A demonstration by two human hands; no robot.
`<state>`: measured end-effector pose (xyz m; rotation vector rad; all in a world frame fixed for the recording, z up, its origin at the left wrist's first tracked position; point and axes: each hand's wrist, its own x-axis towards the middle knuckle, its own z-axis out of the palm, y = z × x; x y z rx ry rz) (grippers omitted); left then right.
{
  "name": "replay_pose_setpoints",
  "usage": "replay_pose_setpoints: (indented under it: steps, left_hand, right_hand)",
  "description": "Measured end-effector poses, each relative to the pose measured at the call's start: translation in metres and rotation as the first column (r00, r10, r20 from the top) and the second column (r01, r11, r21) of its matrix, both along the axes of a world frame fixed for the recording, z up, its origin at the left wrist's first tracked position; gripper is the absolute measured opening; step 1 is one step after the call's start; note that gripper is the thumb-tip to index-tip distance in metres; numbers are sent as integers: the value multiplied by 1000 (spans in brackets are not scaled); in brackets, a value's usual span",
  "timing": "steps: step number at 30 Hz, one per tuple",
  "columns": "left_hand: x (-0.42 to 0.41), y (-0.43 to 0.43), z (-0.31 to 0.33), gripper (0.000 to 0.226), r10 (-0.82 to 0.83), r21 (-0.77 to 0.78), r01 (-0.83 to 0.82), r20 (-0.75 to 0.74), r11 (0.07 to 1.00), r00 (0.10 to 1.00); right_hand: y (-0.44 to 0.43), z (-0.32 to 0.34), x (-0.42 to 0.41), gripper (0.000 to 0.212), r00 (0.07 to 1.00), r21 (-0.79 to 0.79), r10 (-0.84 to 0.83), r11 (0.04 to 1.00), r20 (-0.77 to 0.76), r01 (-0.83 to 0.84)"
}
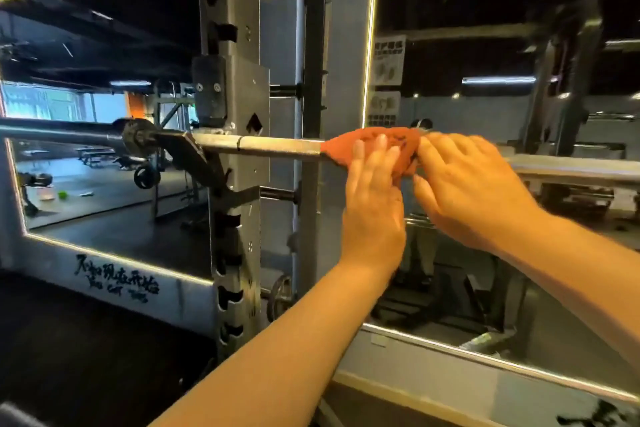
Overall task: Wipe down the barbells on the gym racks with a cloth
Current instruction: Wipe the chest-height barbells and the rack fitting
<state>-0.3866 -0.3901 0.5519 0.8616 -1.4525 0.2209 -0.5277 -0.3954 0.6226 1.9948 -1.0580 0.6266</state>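
On the rack (239, 80), the stiff, heavy steel barbell (277, 146) carries a soft, light orange cloth (374, 140) draped over its shaft, left hand (374, 191) pressing it with straightish fingers, right hand (464, 184) touching the cloth's end, grip unclear; probably best wrapped round the bar.

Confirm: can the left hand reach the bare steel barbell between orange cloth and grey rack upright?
Likely yes. The left hand touches the orange cloth beside that bare steel barbell stretch; nothing blocks it.
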Motion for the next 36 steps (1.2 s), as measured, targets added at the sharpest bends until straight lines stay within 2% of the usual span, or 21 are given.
replay_pose_setpoints:
  steps: [4, 7, 9, 10, 11, 13, 14, 15, 16, 17, 19, 21, 22, 23, 25, 26, 27, 29, 31, 34, 36]
  left_hand:
    - [-7, 12, -11, 50, -30, 70, 21, 137, 997, 990]
    - [-6, 35, -34, 39, -121, 314, 64, 167, 947, 978]
    - [-10, 52, -64, 28, -168, 448, 117, 76, 887, 983]
    - [-12, 60, -81, 26, -141, 475, 115, 19, 872, 990]
    - [-13, 66, -98, 26, -97, 502, 95, -22, 860, 995]
    - [-16, 82, -131, 28, -37, 576, 94, -109, 812, 993]
    - [-18, 92, -145, 27, -28, 627, 123, -159, 769, 987]
    - [-22, 104, -159, 27, -39, 674, 180, -218, 716, 975]
    - [-28, 117, -170, 28, -71, 708, 255, -279, 659, 958]
    - [-36, 131, -182, 30, -114, 729, 333, -334, 598, 936]
    - [-51, 155, -204, 38, -162, 732, 446, -427, 516, 889]
    - [-56, 173, -228, 46, -88, 710, 434, -468, 555, 879]
    - [-57, 183, -240, 47, -23, 713, 393, -468, 581, 883]
    - [-54, 192, -254, 52, 55, 739, 344, -456, 579, 888]
    - [-46, 212, -273, 74, 165, 806, 327, -456, 493, 874]
    - [-42, 223, -280, 81, 200, 818, 373, -493, 438, 846]
    - [-37, 234, -288, 80, 232, 813, 427, -538, 397, 810]
    - [-30, 258, -301, 51, 326, 804, 442, -574, 398, 751]
    - [-26, 286, -306, 23, 429, 816, 372, -557, 442, 711]
    - [-23, 326, -306, 14, 504, 821, 285, -538, 494, 676]
    - [-18, 349, -302, 12, 549, 821, 242, -535, 517, 642]
  right_hand:
    - [-3, -19, -19, 79, 998, -7, 53, 999, -39, -53]
    - [10, -58, -30, 79, 992, 93, 126, 988, -22, -124]
    - [21, -106, -32, 70, 978, 251, 178, 947, 109, -200]
    - [29, -133, -33, 67, 959, 393, 136, 891, 250, -229]
    - [36, -159, -33, 65, 904, 541, 28, 793, 426, -279]
    - [50, -197, -31, 64, 732, 681, -188, 568, 655, -463]
    - [56, -210, -31, 60, 621, 672, -270, 405, 736, -621]
    - [62, -219, -29, 53, 491, 583, -357, 223, 795, -781]
    - [69, -226, -28, 44, 377, 466, -444, 107, 813, -879]
    - [77, -234, -27, 36, 314, 397, -495, 70, 810, -915]
    - [92, -256, -28, 26, 273, 423, -553, 162, 787, -891]
    - [106, -279, -30, 18, 218, 436, -650, 193, 727, -879]
    - [113, -287, -32, 17, 248, 457, -663, 159, 706, -875]
    - [120, -292, -35, 18, 322, 499, -647, 103, 691, -861]
    - [129, -300, -37, 19, 524, 591, -534, -57, 663, -805]
    - [135, -302, -36, 17, 606, 611, -468, -162, 644, -775]
    - [139, -307, -34, 15, 664, 617, -418, -262, 620, -742]
    - [150, -315, -28, 16, 725, 607, -348, -396, 594, -688]
    - [161, -323, -22, 18, 760, 637, -243, -428, 603, -641]
    - [181, -334, -10, 32, 799, 672, -67, -503, 597, -544]
    - [195, -342, 3, 16, 829, 725, 26, -500, 559, -473]
